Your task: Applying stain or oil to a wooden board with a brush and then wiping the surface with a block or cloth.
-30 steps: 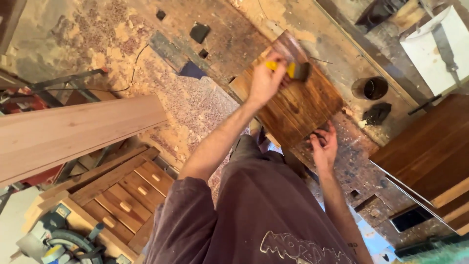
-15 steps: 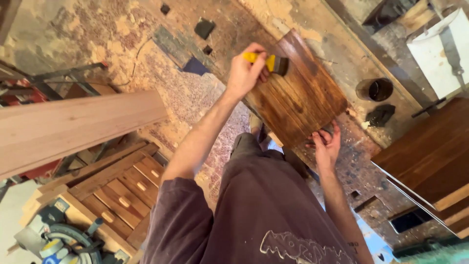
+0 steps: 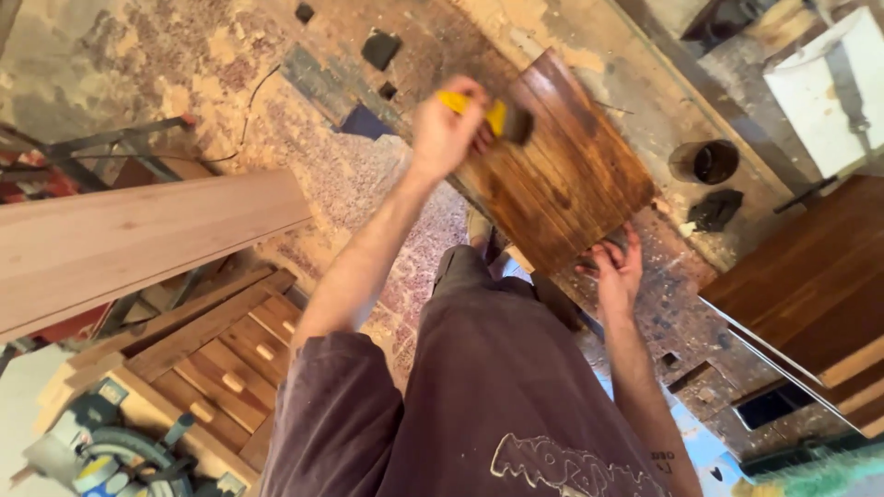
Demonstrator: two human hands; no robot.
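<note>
Brush (image 3: 502, 118) on panel (image 3: 571, 184), cup (image 3: 704, 162) right

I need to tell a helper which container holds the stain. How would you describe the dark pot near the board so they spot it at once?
Start at the dark-stained slatted wooden panel that the left hand brushes with a yellow-handled brush. Just past its far right corner, on the spattered floor, stands a small round pot. It is the only open, round, dark-filled thing there; the black lump beside it is shapeless.

Brush (image 3: 497, 118) now nearer panel's left edge
</note>
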